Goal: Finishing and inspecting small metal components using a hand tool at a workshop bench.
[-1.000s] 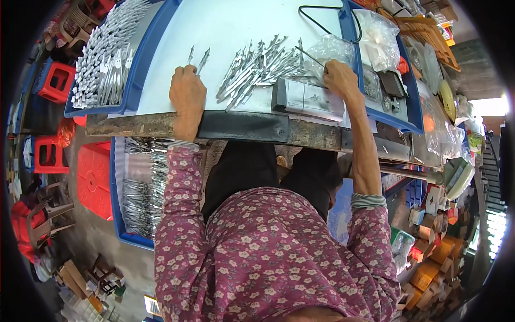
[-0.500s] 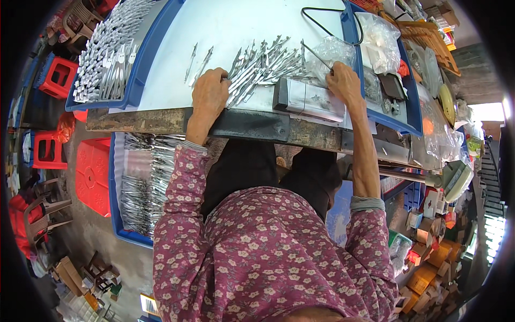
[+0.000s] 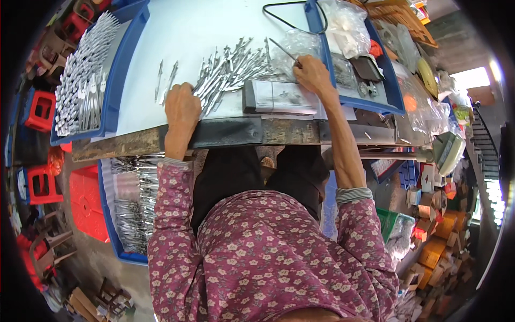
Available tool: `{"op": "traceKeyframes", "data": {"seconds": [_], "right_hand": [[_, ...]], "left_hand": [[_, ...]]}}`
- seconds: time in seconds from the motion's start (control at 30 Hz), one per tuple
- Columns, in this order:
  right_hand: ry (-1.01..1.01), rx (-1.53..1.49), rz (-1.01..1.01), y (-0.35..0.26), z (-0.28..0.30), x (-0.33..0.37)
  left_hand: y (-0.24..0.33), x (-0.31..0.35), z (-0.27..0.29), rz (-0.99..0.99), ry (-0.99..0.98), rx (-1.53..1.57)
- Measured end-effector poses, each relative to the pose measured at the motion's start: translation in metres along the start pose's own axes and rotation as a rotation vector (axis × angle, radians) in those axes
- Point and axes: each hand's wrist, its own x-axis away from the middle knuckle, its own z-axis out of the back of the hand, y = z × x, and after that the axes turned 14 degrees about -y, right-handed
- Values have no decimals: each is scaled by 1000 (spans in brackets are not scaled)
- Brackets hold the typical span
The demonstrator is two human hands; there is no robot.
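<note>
My right hand [image 3: 314, 75] is closed round a thin dark metal rod [image 3: 282, 49], whose free end points up and left past a crumpled clear plastic bag. To its left, a loose pile of slim silvery metal pieces [image 3: 233, 67] lies on the white tabletop. At the pile's near left side rests my left hand [image 3: 183, 107], fingers curled in; whatever they may hold is hidden. A few separate metal pieces [image 3: 170, 79] lie just beyond it. Between my hands, near the table edge, sits a grey-white block [image 3: 281, 97] with a dark left end.
A blue tray [image 3: 111, 80] of stacked metal pieces stands at left. Another blue tray [image 3: 394, 99] at right holds plastic bags and small parts. Below the table's left end is a blue crate [image 3: 110, 214] of metal pieces beside a red stool [image 3: 88, 201]. A lamp head [image 3: 449, 153] juts out at right.
The whole view has shifted, so the table and hands appear further left. Both hands keep about the same places beside the pile and the block; the right still grips the rod.
</note>
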Motion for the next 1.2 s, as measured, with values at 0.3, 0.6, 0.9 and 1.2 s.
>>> {"op": "traceKeyframes", "data": {"seconds": [0.3, 0.6, 0.9, 1.2], "right_hand": [[-74, 42, -17, 2, 2, -4], [-73, 108, -13, -8, 7, -6], [66, 53, 46, -5, 7, 6], [208, -435, 154, -1, 8, 27]], "left_hand": [[12, 9, 19, -44, 183, 283], [47, 27, 31, -288, 145, 496], [73, 43, 29, -309, -22, 768], [89, 42, 24, -480, -132, 713]]}}
